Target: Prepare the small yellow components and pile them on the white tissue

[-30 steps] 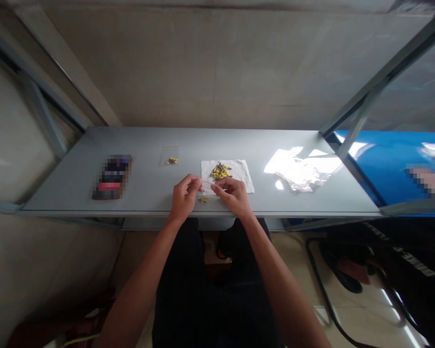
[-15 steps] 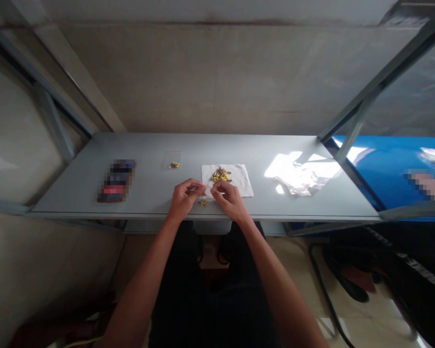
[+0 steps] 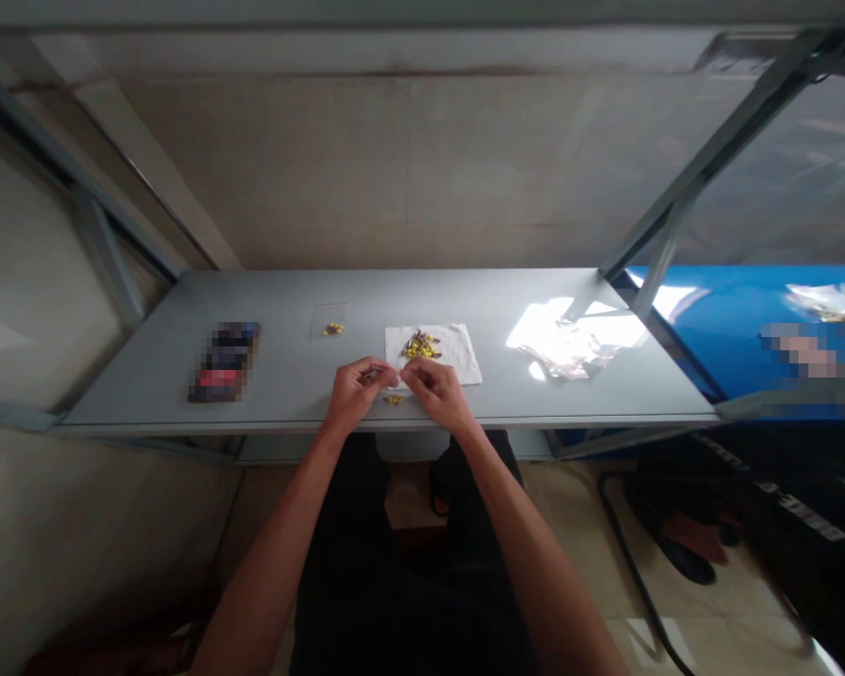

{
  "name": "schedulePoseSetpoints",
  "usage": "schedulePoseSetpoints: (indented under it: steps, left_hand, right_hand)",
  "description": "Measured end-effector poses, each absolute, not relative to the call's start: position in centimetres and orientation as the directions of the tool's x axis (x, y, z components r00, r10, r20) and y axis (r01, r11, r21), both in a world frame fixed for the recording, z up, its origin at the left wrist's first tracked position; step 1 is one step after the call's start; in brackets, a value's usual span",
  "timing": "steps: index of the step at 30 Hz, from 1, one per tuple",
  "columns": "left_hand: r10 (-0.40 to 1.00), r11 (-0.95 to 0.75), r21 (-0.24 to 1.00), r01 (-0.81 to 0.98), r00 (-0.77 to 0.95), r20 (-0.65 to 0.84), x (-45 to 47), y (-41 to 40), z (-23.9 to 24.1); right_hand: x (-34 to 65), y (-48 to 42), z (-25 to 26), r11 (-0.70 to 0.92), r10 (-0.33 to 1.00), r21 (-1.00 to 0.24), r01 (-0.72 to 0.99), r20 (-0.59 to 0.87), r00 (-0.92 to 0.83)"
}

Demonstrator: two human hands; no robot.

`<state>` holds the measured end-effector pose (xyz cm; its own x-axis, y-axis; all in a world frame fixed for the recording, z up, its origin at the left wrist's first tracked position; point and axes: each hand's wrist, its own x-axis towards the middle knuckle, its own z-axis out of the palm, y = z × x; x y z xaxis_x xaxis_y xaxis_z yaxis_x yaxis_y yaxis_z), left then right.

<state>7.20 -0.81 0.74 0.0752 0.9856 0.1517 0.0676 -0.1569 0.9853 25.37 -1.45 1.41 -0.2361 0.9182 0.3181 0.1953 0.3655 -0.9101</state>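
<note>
My left hand (image 3: 359, 388) and my right hand (image 3: 436, 387) meet close together over the table's front edge. Both pinch with thumb and fingers along the top of a small clear zip bag, which is barely visible between them. Some small yellow pieces (image 3: 394, 401) show just below the fingertips, seemingly inside this bag. Right behind the hands lies a white cloth (image 3: 463, 352) bearing a heap of small yellow-and-brown pieces (image 3: 421, 345). Farther left, another clear zip bag (image 3: 330, 313) lies flat with several such pieces in it.
A blurred-out dark and red object (image 3: 223, 363) lies at the table's left. At the right, a pile of shiny clear bags (image 3: 563, 347) sits in bright glare. Metal frame posts (image 3: 697, 178) rise at both ends. Beyond stands a blue table (image 3: 718, 310) with a co-worker's blurred hand.
My fingertips have come closer together at the bag's top edge, my right hand shifting slightly left. The camera view has tilted and shifted a little. The heap on the cloth looks about the same.
</note>
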Motion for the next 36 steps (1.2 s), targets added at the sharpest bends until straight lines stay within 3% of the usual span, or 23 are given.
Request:
schedulePoseSetpoints:
  steps: [6,12,20,25,29,36]
  left_hand:
    - [0.98,-0.196,0.976,0.094,0.036,0.194,7.1,-1.2,0.8]
    - [0.984,-0.18,0.975,0.131,0.026,0.178,7.2,-1.0,1.0]
    - [0.977,-0.211,0.963,0.167,0.059,0.204,7.4,-1.5,1.8]
    - [0.969,-0.239,0.953,0.185,0.114,0.221,7.1,-1.5,2.0]
    - [0.965,-0.262,0.93,0.256,0.044,0.26,7.2,-1.7,1.8]
    - [0.966,-0.257,0.946,0.196,0.041,0.254,7.3,-1.8,1.8]
  right_hand:
    - [25.2,-1.4,1.0,0.34,0.933,-0.919,0.201,0.304,-0.191]
    - [25.1,-1.4,1.2,0.379,0.901,-0.908,0.179,0.318,-0.297]
    - [25.1,-1.7,1.7,0.43,0.899,-0.847,0.312,0.371,-0.232]
    - [25.5,-1.4,0.7,0.323,0.945,-0.912,0.253,0.298,-0.134]
    - [25.5,-1.6,0.7,0.252,0.962,-0.947,0.199,0.222,-0.161]
    - [25.2,-2.0,1.7,0.411,0.912,-0.837,0.361,0.383,-0.149]
